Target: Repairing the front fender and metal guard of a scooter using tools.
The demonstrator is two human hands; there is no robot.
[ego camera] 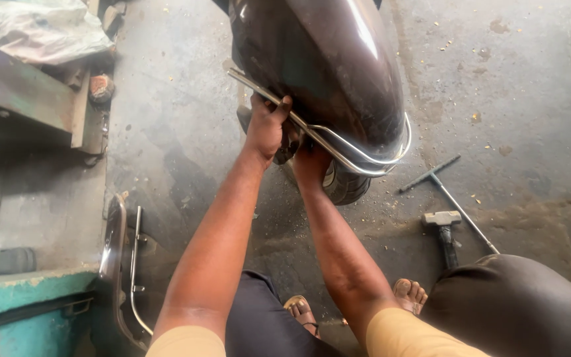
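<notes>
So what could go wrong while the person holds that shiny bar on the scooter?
The left hand grips the metal bar right against the dark mudguard, so fingers might get pinched if the bar shifts. The right hand reaches under beside the tyre, where it could get squeezed or scraped. The hammer and the T-shaped wrench lie on the floor near the sandalled feet, easy to trip on.
</notes>
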